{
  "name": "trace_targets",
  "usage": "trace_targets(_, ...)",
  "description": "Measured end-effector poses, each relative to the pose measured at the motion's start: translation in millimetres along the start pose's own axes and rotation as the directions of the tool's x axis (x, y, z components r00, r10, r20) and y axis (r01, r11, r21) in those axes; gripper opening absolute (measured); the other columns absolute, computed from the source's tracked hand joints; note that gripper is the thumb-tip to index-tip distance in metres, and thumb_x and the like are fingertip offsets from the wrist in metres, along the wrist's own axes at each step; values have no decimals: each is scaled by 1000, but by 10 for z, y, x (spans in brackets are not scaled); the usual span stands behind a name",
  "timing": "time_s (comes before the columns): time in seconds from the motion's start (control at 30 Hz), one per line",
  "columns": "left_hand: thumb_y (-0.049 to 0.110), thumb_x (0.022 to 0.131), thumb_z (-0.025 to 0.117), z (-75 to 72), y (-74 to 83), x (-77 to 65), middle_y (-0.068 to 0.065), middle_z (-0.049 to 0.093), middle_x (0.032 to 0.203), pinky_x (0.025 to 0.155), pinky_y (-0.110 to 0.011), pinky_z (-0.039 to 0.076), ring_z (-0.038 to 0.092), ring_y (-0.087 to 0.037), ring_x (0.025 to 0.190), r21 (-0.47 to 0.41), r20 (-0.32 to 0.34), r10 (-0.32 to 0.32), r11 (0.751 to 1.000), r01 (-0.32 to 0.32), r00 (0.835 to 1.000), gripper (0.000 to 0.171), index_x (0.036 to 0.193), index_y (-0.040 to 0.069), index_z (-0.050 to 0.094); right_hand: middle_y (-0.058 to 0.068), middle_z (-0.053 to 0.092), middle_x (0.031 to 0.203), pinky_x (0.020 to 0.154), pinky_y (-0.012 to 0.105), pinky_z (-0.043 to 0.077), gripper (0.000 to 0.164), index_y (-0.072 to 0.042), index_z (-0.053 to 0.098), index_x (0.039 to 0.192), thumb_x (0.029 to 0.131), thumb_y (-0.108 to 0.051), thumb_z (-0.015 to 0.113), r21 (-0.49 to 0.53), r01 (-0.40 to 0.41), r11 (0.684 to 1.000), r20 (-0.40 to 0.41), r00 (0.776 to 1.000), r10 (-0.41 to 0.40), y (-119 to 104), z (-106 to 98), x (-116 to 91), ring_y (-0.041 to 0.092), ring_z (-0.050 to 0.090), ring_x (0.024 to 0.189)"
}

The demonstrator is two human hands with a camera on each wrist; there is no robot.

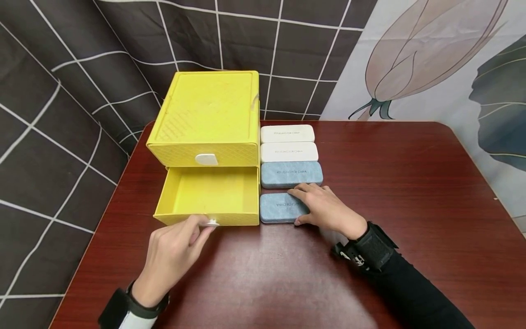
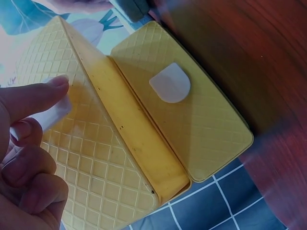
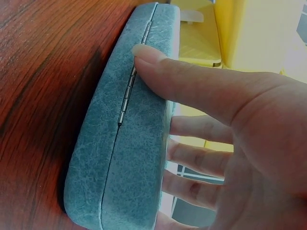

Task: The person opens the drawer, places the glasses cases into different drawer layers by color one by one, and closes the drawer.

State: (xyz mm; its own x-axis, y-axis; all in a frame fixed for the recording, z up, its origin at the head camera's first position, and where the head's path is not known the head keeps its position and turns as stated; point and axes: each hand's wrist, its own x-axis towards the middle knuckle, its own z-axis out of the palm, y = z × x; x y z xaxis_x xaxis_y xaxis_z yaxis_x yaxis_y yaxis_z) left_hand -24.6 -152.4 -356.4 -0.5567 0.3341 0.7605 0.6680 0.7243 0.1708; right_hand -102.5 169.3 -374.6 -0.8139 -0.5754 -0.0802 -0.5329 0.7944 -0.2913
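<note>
Grips the nearest blue case (image 1: 279, 208) with the right hand (image 1: 326, 208), resting the thumb (image 3: 158, 67) against the metal hinge (image 3: 127, 96) on the near long side and reaching the fingers round the far side. Covers the case's right end, leaving the rest stretched out to the hand's left. Lies flat on the dark red surface (image 1: 390, 160), well apart from its right edge, just beside a pulled-out yellow drawer (image 1: 238, 219). Pinches that drawer's white knob (image 1: 212, 223) with the left hand (image 1: 174, 249). Beyond the gripped case, across a narrow gap: a second blue case (image 1: 291, 174), then two white cases (image 1: 289, 152), in a row toward the surface's far edge. Near the surface's far left corner: a yellow drawer unit (image 1: 209, 109).
</note>
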Motion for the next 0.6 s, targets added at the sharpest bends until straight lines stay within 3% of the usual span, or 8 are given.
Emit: trace_targets(0.6,22,82,68,-104,143,-8,15,37,58,41,-11,22,29,7,49,-22,-36,7,1000,-8,999,13,83,10,64,9,51,126,83,49,39,73,-8,52,131,70,-36,77,-4,-7,1000,12,1000,7,-1,5,7,26,48,114)
